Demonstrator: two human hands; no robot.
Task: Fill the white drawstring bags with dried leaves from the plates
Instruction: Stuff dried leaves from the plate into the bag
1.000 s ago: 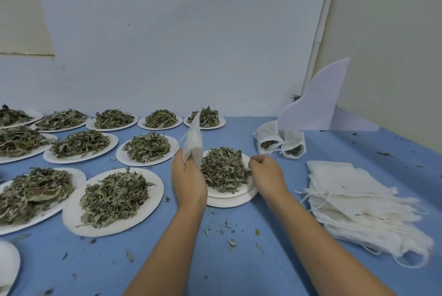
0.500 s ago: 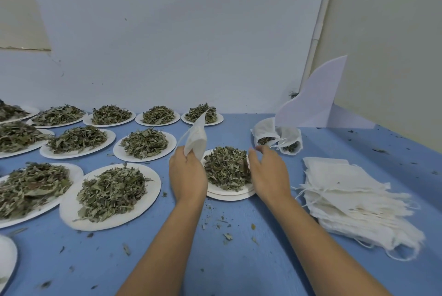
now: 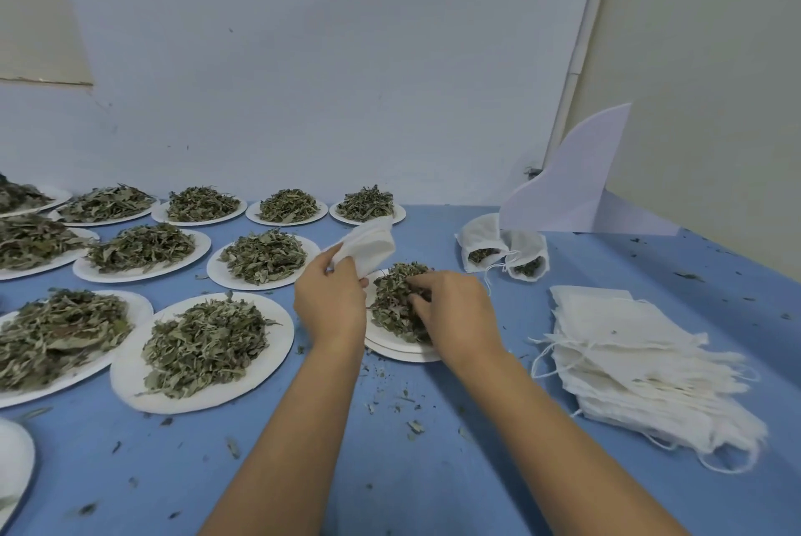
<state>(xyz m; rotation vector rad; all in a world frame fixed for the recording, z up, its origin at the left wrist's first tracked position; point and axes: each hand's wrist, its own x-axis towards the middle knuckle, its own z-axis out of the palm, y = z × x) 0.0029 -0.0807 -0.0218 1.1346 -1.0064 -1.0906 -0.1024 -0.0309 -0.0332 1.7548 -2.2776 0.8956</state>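
Note:
My left hand grips a white drawstring bag just left of a small stack of white plates. A heap of dried leaves lies on the top plate. My right hand rests on that heap with its fingers curled into the leaves. Two filled bags lie behind the plates, their open mouths showing leaves. A pile of empty white bags lies flat to the right.
Several more plates of dried leaves cover the blue table to the left and back. A white folded card stands at the back right by the wall. Leaf crumbs are scattered near my arms.
My right hand has moved from the plate's right rim onto the leaf heap and curled its fingers in. My left hand has tilted the bag toward the plate.

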